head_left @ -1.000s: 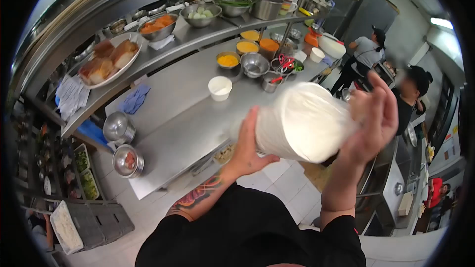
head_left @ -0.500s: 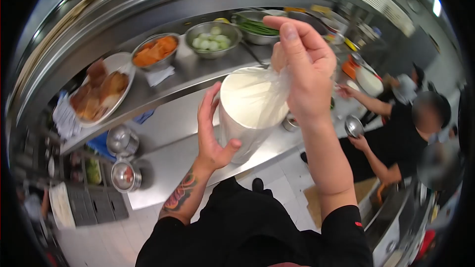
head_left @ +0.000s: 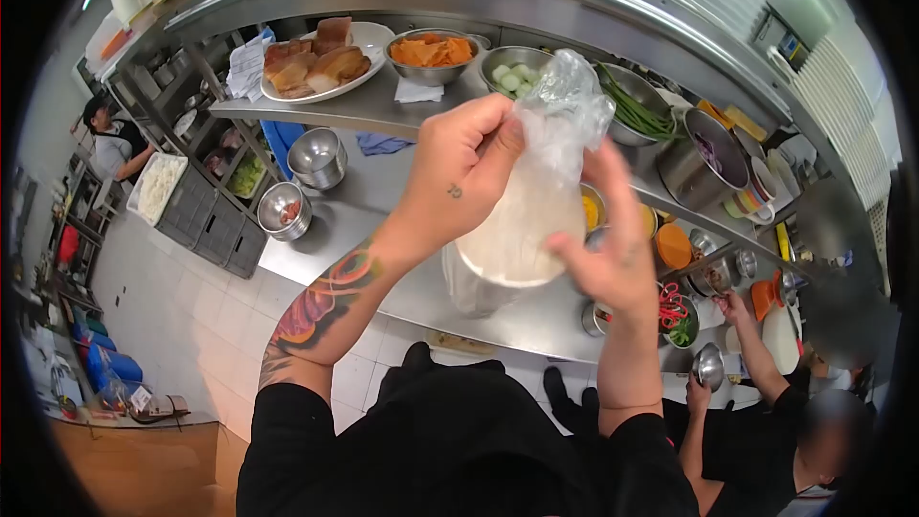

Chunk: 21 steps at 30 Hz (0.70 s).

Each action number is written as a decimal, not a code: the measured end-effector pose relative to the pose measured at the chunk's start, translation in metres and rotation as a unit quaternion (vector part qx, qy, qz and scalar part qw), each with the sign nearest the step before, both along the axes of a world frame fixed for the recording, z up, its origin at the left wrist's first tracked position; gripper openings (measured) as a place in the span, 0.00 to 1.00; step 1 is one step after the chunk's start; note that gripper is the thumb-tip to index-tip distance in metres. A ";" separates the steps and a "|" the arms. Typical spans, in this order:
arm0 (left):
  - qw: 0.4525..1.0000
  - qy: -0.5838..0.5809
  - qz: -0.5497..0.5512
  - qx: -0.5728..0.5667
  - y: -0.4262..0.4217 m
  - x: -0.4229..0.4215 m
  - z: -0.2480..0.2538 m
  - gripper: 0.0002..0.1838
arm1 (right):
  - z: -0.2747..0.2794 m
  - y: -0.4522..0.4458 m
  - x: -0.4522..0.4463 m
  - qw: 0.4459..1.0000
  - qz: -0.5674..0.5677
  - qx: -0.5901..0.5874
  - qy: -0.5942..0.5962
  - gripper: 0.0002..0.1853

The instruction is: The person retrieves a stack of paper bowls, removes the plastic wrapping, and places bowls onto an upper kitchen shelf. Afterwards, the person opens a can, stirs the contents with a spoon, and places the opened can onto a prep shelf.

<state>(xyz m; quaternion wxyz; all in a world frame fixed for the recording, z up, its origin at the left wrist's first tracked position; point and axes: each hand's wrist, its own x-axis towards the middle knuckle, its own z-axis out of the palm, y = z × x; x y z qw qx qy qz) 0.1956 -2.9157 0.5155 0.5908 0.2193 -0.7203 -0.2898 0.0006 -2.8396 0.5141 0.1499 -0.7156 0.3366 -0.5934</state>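
Note:
A tall white tub (head_left: 507,254) stands wrapped in a clear plastic bag (head_left: 567,101), its rim showing through the film. The bag's upper part is bunched and rises above the tub. My left hand (head_left: 455,172) pinches the bag's gathered neck between thumb and fingers, on the left side. Just right of the bag is my right hand (head_left: 620,249), somewhat blurred, with thumb and fingers apart; whether it touches the film I cannot tell. The tub's lower part is over the front of the steel counter (head_left: 383,201).
On the shelf are a plate (head_left: 371,43) of meat pieces, a bowl of orange slices (head_left: 433,53), a bowl of pale green vegetables (head_left: 493,57) and green beans (head_left: 637,115). Metal bowls (head_left: 318,158) stand at left. A co-worker (head_left: 756,440) holds a metal bowl at right.
My left hand has gone from the tub's side to the bag's neck. The right hand has let go of the neck and come down beside it. The view has turned.

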 end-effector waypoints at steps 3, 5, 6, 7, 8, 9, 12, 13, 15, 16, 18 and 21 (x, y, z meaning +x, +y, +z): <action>0.998 0.046 -0.039 0.035 0.018 -0.018 0.019 0.14 | 0.002 0.006 -0.005 0.986 0.019 0.074 0.145 0.40; 1.000 0.009 -0.013 -0.005 0.018 -0.013 0.025 0.12 | 0.003 -0.007 -0.029 0.978 0.049 0.076 0.190 0.30; 0.999 0.027 -0.033 0.032 0.020 -0.009 0.028 0.12 | 0.007 -0.008 -0.033 0.987 0.044 0.072 0.140 0.20; 0.995 0.046 -0.054 0.067 0.019 -0.003 0.029 0.11 | 0.007 -0.005 -0.032 0.992 0.018 0.107 0.066 0.14; 0.990 0.037 -0.103 0.094 0.013 0.013 0.024 0.16 | 0.007 -0.003 -0.033 0.993 -0.027 0.106 0.048 0.12; 0.988 0.034 -0.116 0.092 0.010 0.019 0.021 0.16 | 0.007 0.000 -0.032 0.992 -0.070 0.103 0.029 0.11; 0.988 0.115 -0.095 0.032 0.018 0.033 0.003 0.26 | 0.002 0.012 -0.030 0.977 -0.055 0.182 -0.095 0.07; 0.991 0.124 -0.054 -0.014 0.025 0.040 -0.008 0.30 | 0.000 0.019 -0.024 0.976 -0.063 0.182 -0.098 0.07; 0.989 0.131 -0.023 -0.062 0.037 0.054 -0.021 0.34 | -0.001 0.037 -0.008 0.987 -0.154 0.045 0.004 0.07; 0.993 0.057 -0.012 -0.098 0.041 0.060 -0.025 0.34 | 0.008 0.051 0.003 0.983 -0.161 0.050 0.068 0.09; 0.991 -0.011 -0.011 -0.132 0.040 0.064 -0.028 0.35 | 0.015 0.061 0.042 0.963 -0.230 0.029 0.134 0.11; 0.981 -0.163 -0.014 -0.101 0.033 0.058 -0.025 0.31 | 0.002 0.055 0.059 0.911 -0.322 0.038 0.253 0.17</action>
